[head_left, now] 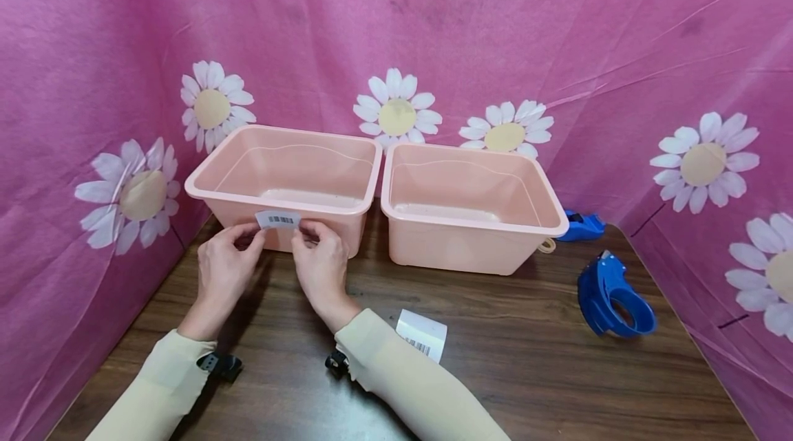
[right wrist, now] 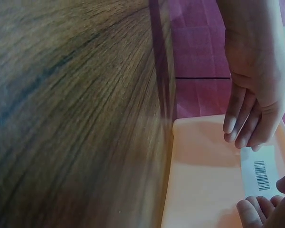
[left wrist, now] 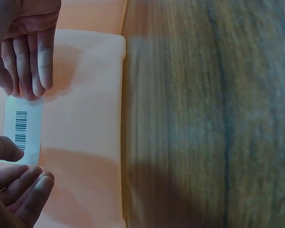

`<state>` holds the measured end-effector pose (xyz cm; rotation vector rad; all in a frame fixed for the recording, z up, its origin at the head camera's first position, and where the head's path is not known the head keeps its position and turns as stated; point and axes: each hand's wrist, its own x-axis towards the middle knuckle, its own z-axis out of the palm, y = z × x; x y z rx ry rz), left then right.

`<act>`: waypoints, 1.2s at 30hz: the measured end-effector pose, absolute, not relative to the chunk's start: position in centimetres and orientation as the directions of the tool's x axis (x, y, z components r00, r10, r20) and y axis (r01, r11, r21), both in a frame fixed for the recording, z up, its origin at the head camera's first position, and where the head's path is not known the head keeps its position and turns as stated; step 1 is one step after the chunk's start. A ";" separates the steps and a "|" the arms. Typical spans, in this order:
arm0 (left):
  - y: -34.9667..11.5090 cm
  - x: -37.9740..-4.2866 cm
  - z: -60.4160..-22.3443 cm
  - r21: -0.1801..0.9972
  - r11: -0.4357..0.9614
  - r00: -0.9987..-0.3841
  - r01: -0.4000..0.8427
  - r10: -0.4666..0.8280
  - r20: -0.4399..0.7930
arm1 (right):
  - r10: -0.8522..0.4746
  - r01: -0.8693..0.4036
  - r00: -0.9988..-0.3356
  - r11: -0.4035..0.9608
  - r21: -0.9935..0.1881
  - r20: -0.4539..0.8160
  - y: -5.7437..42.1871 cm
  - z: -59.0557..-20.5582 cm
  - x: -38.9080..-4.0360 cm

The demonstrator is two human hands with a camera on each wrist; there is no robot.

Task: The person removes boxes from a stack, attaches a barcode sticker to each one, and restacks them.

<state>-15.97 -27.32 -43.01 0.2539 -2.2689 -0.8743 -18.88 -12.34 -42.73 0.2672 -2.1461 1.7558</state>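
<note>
A white barcode label [head_left: 279, 219] is held against the front wall of the left pink plastic bin [head_left: 285, 133], just below its rim. My left hand [head_left: 226, 263] pinches the label's left end, its thumb [left wrist: 9, 148] lying over the face. At the opposite end my right hand [head_left: 323, 263] pinches with thumb and fingers. Seen from the right wrist, the label [right wrist: 259, 172] lies flat along the bin wall [right wrist: 206, 175], with fingertips at both ends and the printed bars facing out.
A second pink bin [head_left: 455, 245] stands close on the right. A curled strip of white labels [head_left: 427, 327] lies on the wooden table [head_left: 508, 351] near my right forearm. Farther right are a blue tape dispenser [head_left: 595, 310] and another blue dispenser [head_left: 585, 228] behind the bin. Pink flowered cloth [head_left: 495, 28] surrounds the table.
</note>
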 end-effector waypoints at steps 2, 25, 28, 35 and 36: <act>-27.3 -16.0 -43.0 0.652 0.755 -0.749 0.065 -0.395 0.532 | 0.071 -0.367 -0.918 0.215 -0.905 0.390 -12.4 -42.8 -18.9; -27.4 -16.1 -43.1 0.653 0.752 -0.760 0.091 -0.372 0.533 | -0.105 -0.449 -0.893 0.261 -0.854 0.438 -13.0 -42.6 -18.8; -27.4 -16.0 -43.2 0.655 0.751 -0.759 0.090 -0.374 0.533 | -0.111 -0.446 -0.895 0.255 -0.858 0.433 -13.0 -42.6 -18.8; -27.3 -15.8 -43.2 0.650 0.753 -0.749 0.103 -0.371 0.549 | -0.117 -0.440 -0.898 0.267 -0.857 0.425 -13.1 -42.5 -18.8; -27.2 -15.8 -43.1 0.648 0.754 -0.746 0.108 -0.369 0.554 | -0.117 -0.441 -0.898 0.271 -0.856 0.425 -13.1 -42.6 -18.8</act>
